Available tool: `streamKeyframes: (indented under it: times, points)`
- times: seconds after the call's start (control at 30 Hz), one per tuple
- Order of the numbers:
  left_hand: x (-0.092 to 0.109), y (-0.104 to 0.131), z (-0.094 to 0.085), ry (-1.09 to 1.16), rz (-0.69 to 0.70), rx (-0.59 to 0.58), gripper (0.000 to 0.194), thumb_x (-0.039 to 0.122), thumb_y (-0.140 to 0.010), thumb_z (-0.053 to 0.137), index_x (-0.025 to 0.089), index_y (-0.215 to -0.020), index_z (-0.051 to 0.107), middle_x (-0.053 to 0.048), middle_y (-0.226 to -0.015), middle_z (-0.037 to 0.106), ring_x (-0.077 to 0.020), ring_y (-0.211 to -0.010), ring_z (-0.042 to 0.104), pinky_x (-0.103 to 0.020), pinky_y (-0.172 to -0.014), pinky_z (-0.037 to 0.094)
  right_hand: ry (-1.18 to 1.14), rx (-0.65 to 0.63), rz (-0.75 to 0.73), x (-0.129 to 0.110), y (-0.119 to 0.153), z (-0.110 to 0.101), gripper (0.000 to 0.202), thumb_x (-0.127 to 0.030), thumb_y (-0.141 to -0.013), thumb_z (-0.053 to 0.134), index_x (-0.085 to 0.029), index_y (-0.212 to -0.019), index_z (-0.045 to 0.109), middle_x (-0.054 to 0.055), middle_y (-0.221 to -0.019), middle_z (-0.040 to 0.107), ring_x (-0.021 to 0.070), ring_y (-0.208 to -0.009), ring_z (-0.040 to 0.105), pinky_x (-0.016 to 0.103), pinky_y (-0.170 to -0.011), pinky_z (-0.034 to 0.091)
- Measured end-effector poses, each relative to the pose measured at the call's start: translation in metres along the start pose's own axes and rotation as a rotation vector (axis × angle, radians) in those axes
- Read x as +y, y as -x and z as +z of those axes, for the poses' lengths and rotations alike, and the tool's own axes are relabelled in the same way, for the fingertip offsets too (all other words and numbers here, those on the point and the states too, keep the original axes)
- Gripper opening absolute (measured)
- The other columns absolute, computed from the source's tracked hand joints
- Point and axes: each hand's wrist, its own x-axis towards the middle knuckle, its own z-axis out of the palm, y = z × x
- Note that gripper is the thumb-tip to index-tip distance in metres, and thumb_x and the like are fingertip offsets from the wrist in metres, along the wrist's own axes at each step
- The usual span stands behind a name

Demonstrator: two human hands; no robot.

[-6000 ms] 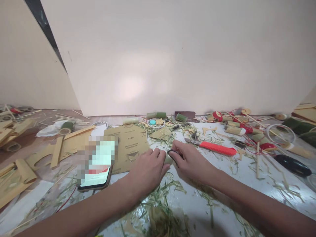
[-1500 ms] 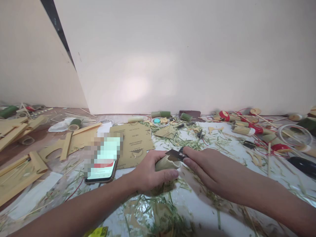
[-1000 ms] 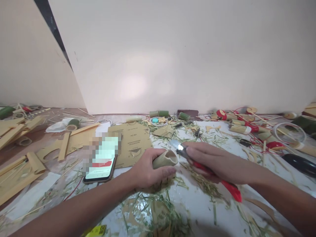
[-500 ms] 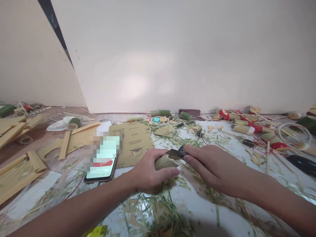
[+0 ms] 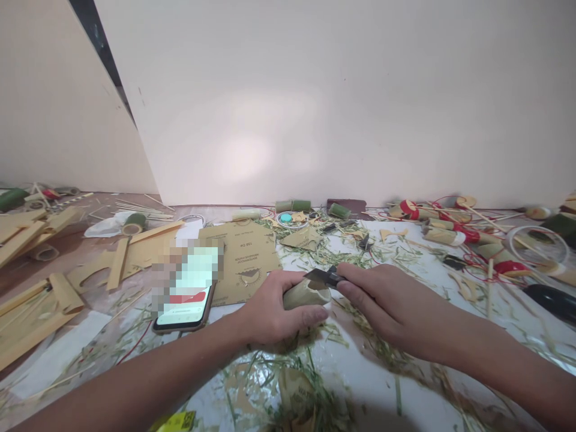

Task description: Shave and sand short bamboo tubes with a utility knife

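Observation:
A short, pale green piece of bamboo tube (image 5: 304,296) lies on its side in my left hand (image 5: 275,309), whose thumb and fingers wrap round it. Its hollow end, with an uneven rim, faces right. My right hand (image 5: 382,300) is closed round the dark handle of a utility knife (image 5: 320,276). The wide blade points left and lies over the upper rim of the tube's end. Whether the edge bites into the bamboo, I cannot tell. Green shavings (image 5: 315,366) are strewn on the white surface beneath both hands.
A lit phone (image 5: 186,300) rests on brown sandpaper (image 5: 245,255) to the left. Cardboard strips (image 5: 117,264) lie farther left. Bamboo pieces with red string (image 5: 504,258), a white ring (image 5: 536,246) and a black object (image 5: 551,302) crowd the right. A pale panel (image 5: 315,108) stands behind.
The knife blade has tilted slightly and risen a little off the tube's rim, with my right hand shifting barely. My left hand keeps its hold on the bamboo in the same place.

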Motion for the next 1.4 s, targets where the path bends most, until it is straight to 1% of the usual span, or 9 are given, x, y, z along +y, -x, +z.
streamKeyframes:
  times: [0.3, 0.6, 0.73, 0.83, 0.9, 0.97, 1.07, 1.23, 1.4]
  points:
    - [0.000, 0.001, 0.000, 0.003, -0.015, -0.014, 0.040, 0.049, -0.075, 0.067, 0.010, -0.085, 0.065, -0.003, -0.072, 0.055, -0.0134, -0.066, 0.049, -0.023, -0.060, 0.043, -0.043, -0.063, 0.015, -0.001, 0.000, -0.001, 0.033, -0.037, -0.102, 0.024, -0.022, -0.077, 0.040, -0.002, -0.058, 0.045, 0.0146, -0.052, 0.043, 0.028, -0.052, 0.025]
    - [0.003, 0.000, -0.001, -0.098, -0.021, -0.043, 0.038, 0.043, -0.076, 0.067, 0.010, -0.095, 0.070, -0.005, -0.081, 0.064, -0.0171, -0.074, 0.055, -0.026, -0.069, 0.045, -0.183, -0.161, 0.063, -0.001, 0.005, -0.004, 0.038, -0.042, -0.102, 0.024, -0.022, -0.087, 0.052, 0.002, -0.071, 0.057, 0.0177, -0.065, 0.053, 0.031, -0.061, 0.037]
    - [0.005, -0.001, 0.000, -0.127, -0.009, -0.005, 0.035, 0.042, -0.076, 0.067, 0.011, -0.093, 0.069, -0.004, -0.081, 0.065, -0.0174, -0.075, 0.056, -0.026, -0.069, 0.046, -0.385, -0.190, 0.043, 0.001, 0.004, -0.007, 0.039, -0.046, -0.101, 0.028, -0.022, -0.081, 0.050, 0.001, -0.072, 0.057, 0.0152, -0.066, 0.054, 0.028, -0.061, 0.041]
    - [0.006, -0.001, 0.001, -0.190, -0.013, 0.042, 0.032, 0.043, -0.076, 0.068, 0.012, -0.085, 0.067, -0.001, -0.075, 0.062, -0.0145, -0.069, 0.054, -0.024, -0.064, 0.044, -0.712, -0.298, 0.089, 0.007, 0.001, -0.011, 0.043, -0.056, -0.099, 0.027, -0.023, -0.077, 0.042, -0.005, -0.059, 0.044, 0.0108, -0.048, 0.043, 0.024, -0.048, 0.038]
    - [0.005, -0.001, 0.002, -0.268, -0.041, 0.082, 0.032, 0.045, -0.076, 0.068, 0.014, -0.080, 0.064, 0.000, -0.071, 0.059, -0.0133, -0.066, 0.052, -0.023, -0.061, 0.041, -0.858, -0.259, 0.125, 0.016, -0.002, -0.015, 0.045, -0.060, -0.098, 0.024, -0.023, -0.076, 0.038, -0.007, -0.055, 0.038, 0.0095, -0.041, 0.036, 0.023, -0.041, 0.032]
    - [0.003, 0.000, 0.004, -0.326, -0.067, 0.125, 0.033, 0.048, -0.075, 0.068, 0.015, -0.077, 0.062, 0.001, -0.071, 0.058, -0.0134, -0.066, 0.052, -0.024, -0.060, 0.041, -0.756, -0.096, 0.159, 0.027, -0.005, -0.018, 0.044, -0.059, -0.098, 0.024, -0.023, -0.075, 0.037, -0.006, -0.057, 0.041, 0.0104, -0.044, 0.040, 0.024, -0.042, 0.033]
    - [0.000, 0.000, 0.006, -0.327, -0.091, 0.151, 0.033, 0.049, -0.076, 0.068, 0.017, -0.080, 0.060, -0.001, -0.076, 0.061, -0.0154, -0.071, 0.054, -0.026, -0.064, 0.043, -0.281, 0.076, 0.255, 0.050, -0.010, -0.017, 0.037, -0.055, -0.096, 0.036, -0.023, -0.078, 0.039, -0.003, -0.061, 0.049, 0.0140, -0.052, 0.048, 0.026, -0.048, 0.035]
    - [0.002, -0.003, 0.008, -0.267, -0.150, 0.222, 0.034, 0.049, -0.077, 0.066, 0.018, -0.082, 0.054, 0.000, -0.078, 0.061, -0.0153, -0.072, 0.055, -0.027, -0.065, 0.044, 0.223, 0.082, 0.308, 0.080, -0.015, -0.003, 0.023, -0.042, -0.092, 0.045, -0.020, -0.097, 0.049, 0.003, -0.069, 0.060, 0.0191, -0.059, 0.053, 0.028, -0.052, 0.032]
    - [-0.001, -0.001, 0.008, -0.102, -0.135, 0.185, 0.034, 0.045, -0.083, 0.063, 0.020, -0.103, 0.049, 0.000, -0.084, 0.058, -0.0136, -0.073, 0.053, -0.026, -0.065, 0.044, 0.313, 0.140, 0.103, 0.061, -0.015, 0.003, 0.033, -0.049, -0.091, 0.050, -0.019, -0.100, 0.062, 0.010, -0.091, 0.061, 0.0260, -0.087, 0.057, 0.032, -0.066, 0.039]
